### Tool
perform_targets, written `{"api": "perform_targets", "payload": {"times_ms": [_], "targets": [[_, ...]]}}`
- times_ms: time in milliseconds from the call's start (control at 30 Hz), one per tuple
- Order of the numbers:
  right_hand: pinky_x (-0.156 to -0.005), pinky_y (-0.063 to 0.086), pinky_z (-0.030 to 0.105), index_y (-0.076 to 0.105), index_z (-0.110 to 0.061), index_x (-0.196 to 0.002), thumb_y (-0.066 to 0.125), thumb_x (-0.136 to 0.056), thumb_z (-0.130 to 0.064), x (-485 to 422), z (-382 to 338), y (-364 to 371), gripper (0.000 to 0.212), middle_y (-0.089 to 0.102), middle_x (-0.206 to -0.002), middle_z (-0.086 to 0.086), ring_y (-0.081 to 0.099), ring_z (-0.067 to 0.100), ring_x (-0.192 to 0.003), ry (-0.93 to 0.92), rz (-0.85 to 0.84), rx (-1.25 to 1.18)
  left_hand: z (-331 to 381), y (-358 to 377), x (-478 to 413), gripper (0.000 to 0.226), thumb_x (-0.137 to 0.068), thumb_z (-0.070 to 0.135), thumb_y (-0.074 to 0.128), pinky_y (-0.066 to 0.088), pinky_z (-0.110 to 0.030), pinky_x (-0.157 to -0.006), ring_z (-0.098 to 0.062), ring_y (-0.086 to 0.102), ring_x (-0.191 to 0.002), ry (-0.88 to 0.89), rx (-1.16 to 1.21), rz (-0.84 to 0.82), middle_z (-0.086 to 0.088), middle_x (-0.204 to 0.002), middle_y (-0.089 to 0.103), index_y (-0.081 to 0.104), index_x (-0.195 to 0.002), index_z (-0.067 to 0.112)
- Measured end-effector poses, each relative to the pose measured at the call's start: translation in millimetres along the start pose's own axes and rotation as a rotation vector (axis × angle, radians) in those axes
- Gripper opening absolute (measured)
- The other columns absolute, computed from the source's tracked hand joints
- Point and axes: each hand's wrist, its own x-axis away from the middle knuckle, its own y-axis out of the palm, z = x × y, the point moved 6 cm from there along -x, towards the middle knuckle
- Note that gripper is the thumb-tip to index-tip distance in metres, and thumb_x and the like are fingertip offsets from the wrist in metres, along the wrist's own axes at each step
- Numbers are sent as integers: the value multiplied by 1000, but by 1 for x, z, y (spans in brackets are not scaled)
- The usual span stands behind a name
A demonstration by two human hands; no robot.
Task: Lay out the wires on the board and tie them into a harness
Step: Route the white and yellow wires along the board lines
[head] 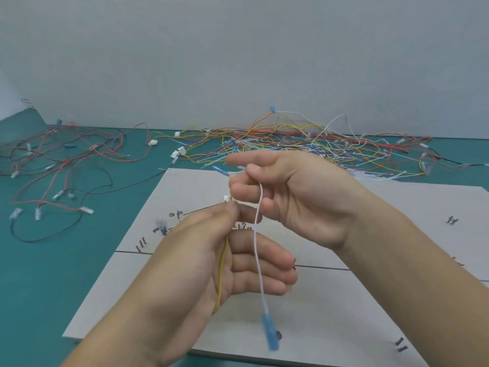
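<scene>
Head view: white wire point(256, 234) hangs straight down in mid-air above the board point(185, 189), thin, with a blurred blue connector point(270, 332) on its lower end. Yellow wire point(223, 263) runs beside it, to its left, looping at the bottom near the left wrist. A small white plug point(226, 199) sits at the top of the yellow wire, and a blue terminal point(221, 170) pokes out just above it. Whether the two wires join at the plug, cannot tell.

Board is grey and flat, with black lines, handwritten marks and short dark pegs point(141, 243) standing in it. It lies on a green mat point(53, 274). Behind the board is a big wire pile point(291, 141), mostly yellow, red and white, with white cable ties point(370, 173) mixed in. Red and black wires point(66, 165) lie loose on the mat to the left. Plain grey wall point(238, 62) at the back. Both hands and forearms cover much of the board's middle.

Right hand point(296, 197) pinches the top of the white wire under the thumb, index finger stretched out, other fingers curled. The wire drops in front of the left hand's fingers. Left hand point(211, 266) pinches the yellow wire just under the white plug with thumb and forefinger; the wire trails down across its palm, other fingers loosely curled.
</scene>
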Motion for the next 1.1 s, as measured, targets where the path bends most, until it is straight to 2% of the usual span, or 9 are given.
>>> {"api": "perform_targets", "payload": {"times_ms": [133,233,400,533,633,733,867,1033,1100], "targets": [[-41,48,21,60,-1,-127,39,-103,5,-6,1,-4,32,66,-76,13,71,17,-57,-4,15,227,-2,-1,8,19,-93,29,62,58,-42,-58,-39,67,-53,3,-39,-26,-29,-69,64,65,-94,11],[-39,42,22,65,-7,-124,48,-96,4,-12,2,-3,35,65,-74,12,60,19,-46,59,-54,466,-9,-3,13,17,-92,26,61,48,-31,-43,-18,41,-27,-29,-82,-7,-15,-53,47,65,-86,11],[-40,28,16,70,-8,-117,59,-99,-9,-25,6,4,22,62,-66,5,35,10,-38,152,-246,700,-19,-8,15,23,-102,19,49,34,-16,-37,-9,19,-25,-82,-61,54,-8,-53,33,62,-86,9],[-44,38,21,67,-11,-102,62,-99,-10,-42,7,-3,5,65,-64,5,47,15,-49,95,-164,807,-20,-21,17,18,-100,19,56,47,-30,-44,-19,40,-27,-74,-183,58,-15,-51,46,66,-87,10],[-45,39,23,65,-9,-92,66,-95,-5,-50,6,-10,6,66,-67,7,48,16,-52,65,-138,842,-19,-35,22,22,-98,31,51,48,-29,-60,-28,60,-50,-61,-418,46,-22,-57,65,66,-85,22],[-45,44,23,67,-8,-90,70,-92,-3,-55,5,-13,6,67,-68,9,53,13,-50,54,-130,891,-18,-46,33,27,-85,46,47,43,-21,-50,-22,54,-44,-79,-494,109,-21,-55,64,68,-81,31],[-56,57,26,68,-2,-93,70,-91,4,-67,3,-13,7,69,-66,10,67,17,-58,52,-121,844,-18,-55,41,33,-93,57,55,38,-14,-42,-15,43,-34,-75,-563,195,-18,-46,56,71,-83,31],[-58,61,30,68,7,-93,72,-89,3,-83,3,-18,6,73,-69,20,72,25,-60,-11,-4,925,-17,-76,42,19,-106,20,53,39,-36,-52,-16,31,-26,163,-478,534,-3,-42,31,67,-94,20],[-57,62,34,68,7,-93,75,-89,-3,-85,11,-17,12,74,-71,22,74,28,-60,-51,60,999,-20,-80,42,23,-107,15,49,36,-32,-47,-13,25,-29,188,-463,590,-2,-44,29,68,-95,20]]}}
